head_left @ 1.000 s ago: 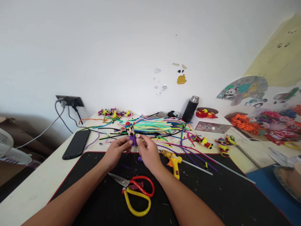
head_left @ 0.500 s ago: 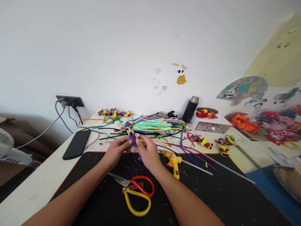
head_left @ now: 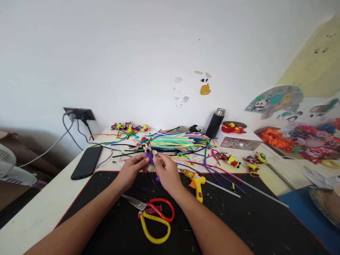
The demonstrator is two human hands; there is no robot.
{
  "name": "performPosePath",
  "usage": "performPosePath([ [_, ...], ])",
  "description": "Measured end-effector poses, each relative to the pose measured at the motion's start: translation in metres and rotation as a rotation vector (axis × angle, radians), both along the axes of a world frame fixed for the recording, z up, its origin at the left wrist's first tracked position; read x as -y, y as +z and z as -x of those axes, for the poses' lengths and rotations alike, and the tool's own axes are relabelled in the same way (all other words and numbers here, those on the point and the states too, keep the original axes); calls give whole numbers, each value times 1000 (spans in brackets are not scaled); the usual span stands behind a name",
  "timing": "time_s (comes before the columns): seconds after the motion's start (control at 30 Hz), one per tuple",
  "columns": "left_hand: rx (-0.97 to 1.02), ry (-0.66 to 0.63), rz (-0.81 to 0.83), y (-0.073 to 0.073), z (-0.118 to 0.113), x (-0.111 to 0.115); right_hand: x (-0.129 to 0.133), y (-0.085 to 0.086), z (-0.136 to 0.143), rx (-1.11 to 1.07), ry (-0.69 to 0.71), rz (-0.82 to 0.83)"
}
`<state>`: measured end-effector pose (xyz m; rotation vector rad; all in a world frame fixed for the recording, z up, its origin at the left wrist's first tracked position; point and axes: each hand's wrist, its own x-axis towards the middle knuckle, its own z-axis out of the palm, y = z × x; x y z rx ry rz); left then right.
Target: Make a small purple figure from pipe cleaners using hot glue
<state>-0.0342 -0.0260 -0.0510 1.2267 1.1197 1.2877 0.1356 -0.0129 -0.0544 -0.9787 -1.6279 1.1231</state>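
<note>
A small purple figure (head_left: pixel 149 155) with a pale face, black beard and a red and blue headdress stands upright between my hands. My left hand (head_left: pixel 131 170) pinches its lower left side with thumb and finger. On the other side my right hand (head_left: pixel 168 172) grips its body near a small white ball. Below the hands, scissors (head_left: pixel 156 239) with one red and one yellow handle lie on the black mat (head_left: pixel 106 219). A yellow glue gun (head_left: pixel 197 184) with a clear stick rests right of my right hand.
Behind the hands spreads a pile of coloured pipe cleaners (head_left: pixel 175 141). A phone (head_left: pixel 87 163) lies left, a black flask (head_left: pixel 215 123) stands behind right, beside a white box (head_left: pixel 240 138). More figures (head_left: pixel 252 165) lie at right.
</note>
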Motion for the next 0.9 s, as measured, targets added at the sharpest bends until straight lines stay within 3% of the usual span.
performPosePath([
  [0.9,25,1,1,0,1,0,1,-1,1,-12,-17,41],
])
